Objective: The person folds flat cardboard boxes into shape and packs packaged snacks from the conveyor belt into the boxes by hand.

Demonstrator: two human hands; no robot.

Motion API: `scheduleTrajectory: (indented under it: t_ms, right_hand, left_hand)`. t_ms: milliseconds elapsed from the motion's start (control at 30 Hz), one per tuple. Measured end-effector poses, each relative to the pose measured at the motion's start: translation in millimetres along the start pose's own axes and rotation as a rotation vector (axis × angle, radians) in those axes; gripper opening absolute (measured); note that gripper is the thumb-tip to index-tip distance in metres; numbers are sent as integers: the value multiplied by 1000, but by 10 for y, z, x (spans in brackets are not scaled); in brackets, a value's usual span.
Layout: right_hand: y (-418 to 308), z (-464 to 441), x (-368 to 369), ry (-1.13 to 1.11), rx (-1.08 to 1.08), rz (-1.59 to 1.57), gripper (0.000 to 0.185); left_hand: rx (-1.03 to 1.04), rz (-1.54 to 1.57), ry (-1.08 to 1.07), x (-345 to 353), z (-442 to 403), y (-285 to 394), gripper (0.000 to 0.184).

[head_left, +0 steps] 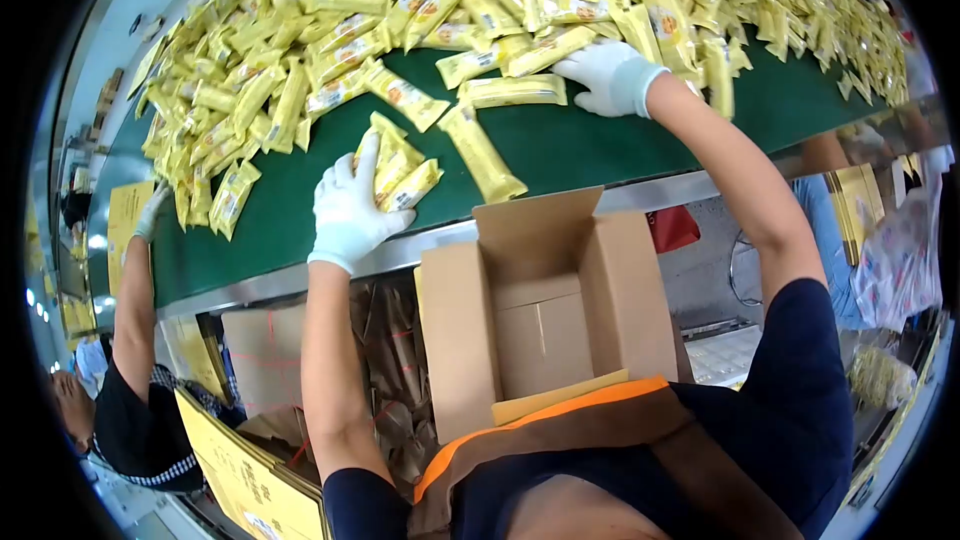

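Observation:
My left hand [350, 205], in a white glove, is closed around a small bunch of yellow snack packets [402, 165] just above the green conveyor belt [290, 205]. Its thumb lies below the bunch, the fingers along its left side. My right hand [608, 78], gloved too, has its fingertips at the end of a yellow packet [548, 52] by the pile's front edge. Its thumb stands apart from the fingers. One loose packet [482, 152] lies between my hands. Nearer my body is a cardboard box [460, 340] with its flaps open and its bottom showing.
A large heap of yellow packets [330, 0] covers the belt's far side. The belt's metal edge [440, 242] runs before me. At left, a co-worker's gloved hand [152, 212] is beside the belt. Yellow cartons [245, 470] stand at lower left, brown paper [395, 340] beside the box.

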State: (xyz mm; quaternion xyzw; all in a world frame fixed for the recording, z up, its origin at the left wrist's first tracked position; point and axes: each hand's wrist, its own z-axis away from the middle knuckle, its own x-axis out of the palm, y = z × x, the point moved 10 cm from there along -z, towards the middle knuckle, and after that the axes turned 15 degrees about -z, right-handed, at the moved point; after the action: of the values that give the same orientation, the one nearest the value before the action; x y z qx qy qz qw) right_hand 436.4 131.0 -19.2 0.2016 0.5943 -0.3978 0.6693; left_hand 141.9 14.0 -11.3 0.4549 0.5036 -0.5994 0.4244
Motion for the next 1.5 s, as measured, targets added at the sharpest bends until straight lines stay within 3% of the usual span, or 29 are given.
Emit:
scheduleTrajectory:
  t_ms: [67, 133, 167, 200, 233, 267, 300, 333, 400, 500, 533, 600, 700, 800, 900, 1133, 1267, 1300, 1333, 1433, 1500]
  right_hand:
    - [-273, 20, -12, -64, 148, 84, 29]
    - [-603, -38, -255, 53, 225, 19, 33]
    - [-1027, -256, -281, 82, 104, -95, 40]
    - [-1290, -349, -281, 93, -17, -202, 47]
    - [-1511, -472, -114, -46, -100, -270, 58]
    - [-1723, -526, -10, -71, -149, -364, 58]
    - [-1914, -513, 73, -101, -243, -330, 62]
    - [-1823, -419, 96, 52, -368, -269, 65]
    - [-845, -452, 527, -160, -153, -119, 70]
    - [-245, -483, 313, 120, -158, -166, 63]
    - [106, -580, 295, 132, -146, -358, 61]
    - [164, -551, 396, 127, -51, -341, 61]
    - [190, -617, 369, 142, -90, -338, 61]
    - [647, -652, 515, -1, -134, -468, 61]
    - [898, -625, 612, 18, -86, -369, 59]
    - [861, -689, 784, 29, -75, -240, 59]
    - [495, -496, 689, -16, -3, -221, 59]
    - [485, -481, 731, 136, -219, -195, 49]
    - [66, -284, 580, 118, -330, -301, 49]
    - [-530, 32, 500, -139, -27, -115, 56]
    - [-569, 106, 171, 191, -397, -95, 59]
  left_hand:
    - [1, 18, 54, 14, 15, -37, 110]
    - [-21, 48, 45, -61, 34, -102, 104]
    - [-65, 92, 37, -73, 187, -330, 101]
    - [-68, 144, 93, -209, 221, -328, 84]
    - [-62, 146, 122, -276, 248, -322, 66]
    - [-166, 234, 11, -293, 337, -399, 54]
    - [-91, 189, 21, -212, 254, -290, 55]
    - [-63, 233, 199, -281, 197, -99, 56]
    - [-46, 198, 113, -74, -86, 338, 71]
    - [-84, 138, 213, 101, 137, 344, 82]
    - [-90, 142, 224, 122, 169, 372, 84]
    - [-98, 121, 202, 151, 165, 429, 84]
    - [-112, 87, 178, 100, 157, 428, 86]
    - [-76, 118, 142, 96, 136, 401, 87]
    - [-74, 91, 142, 182, 17, 447, 91]
    - [-81, 82, 120, 211, -16, 458, 92]
    - [-89, 77, 133, 181, 8, 452, 91]
    - [-92, 81, 138, 161, 21, 448, 90]
    - [-97, 87, 143, 139, 36, 441, 89]
    - [-103, 80, 141, 144, 23, 441, 88]
    - [-114, 80, 150, 132, -4, 426, 88]
